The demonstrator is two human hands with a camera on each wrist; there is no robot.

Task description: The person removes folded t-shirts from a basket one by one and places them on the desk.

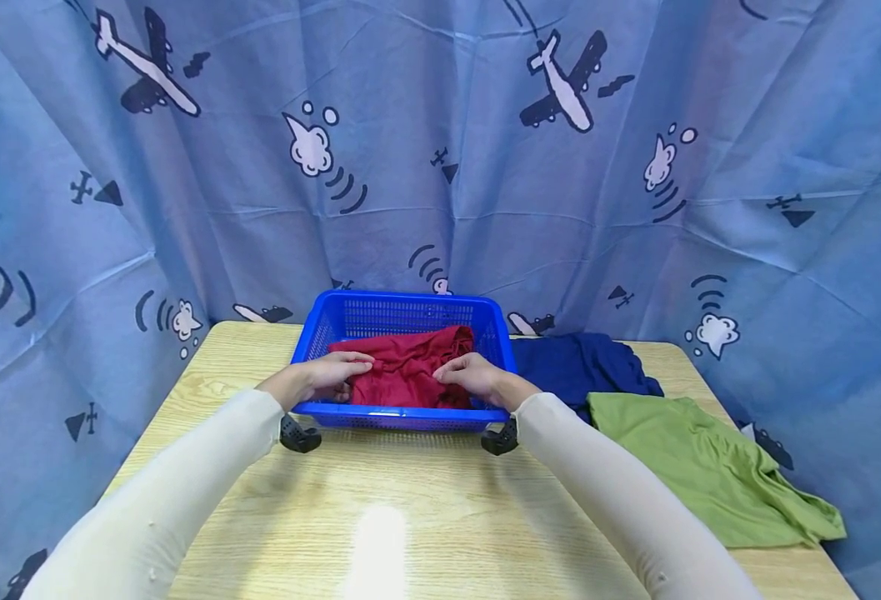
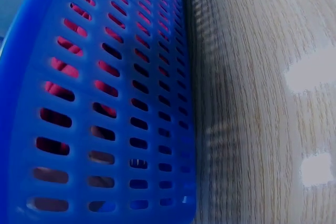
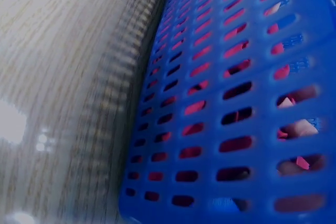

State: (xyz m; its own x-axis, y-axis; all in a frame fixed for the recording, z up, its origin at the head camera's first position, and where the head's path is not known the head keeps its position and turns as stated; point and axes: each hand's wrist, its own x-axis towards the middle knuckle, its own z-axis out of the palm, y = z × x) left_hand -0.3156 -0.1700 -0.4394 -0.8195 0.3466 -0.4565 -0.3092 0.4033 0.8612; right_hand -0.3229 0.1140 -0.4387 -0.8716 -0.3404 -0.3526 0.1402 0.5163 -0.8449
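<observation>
A crumpled dark red garment (image 1: 410,367) lies inside a blue plastic basket (image 1: 402,414) with slotted walls. Over the basket's near left part reaches my left hand (image 1: 331,372), holding the garment's left side, thumb on top and other fingers lower down. My right hand (image 1: 475,375) pinches the red cloth near its right side. Both wrists cross the near rim. In the left wrist view, the slotted wall (image 2: 121,77) hides most of the hand. Through slots in the right wrist view show red cloth (image 3: 197,107) and bits of fingers (image 3: 302,128).
To the basket's right lies a dark blue garment (image 1: 583,367), partly under a green garment (image 1: 703,467) that reaches the table's right edge. The wooden table (image 1: 312,517) extends in front of the basket. A blue curtain (image 1: 410,167) with airplane prints hangs behind.
</observation>
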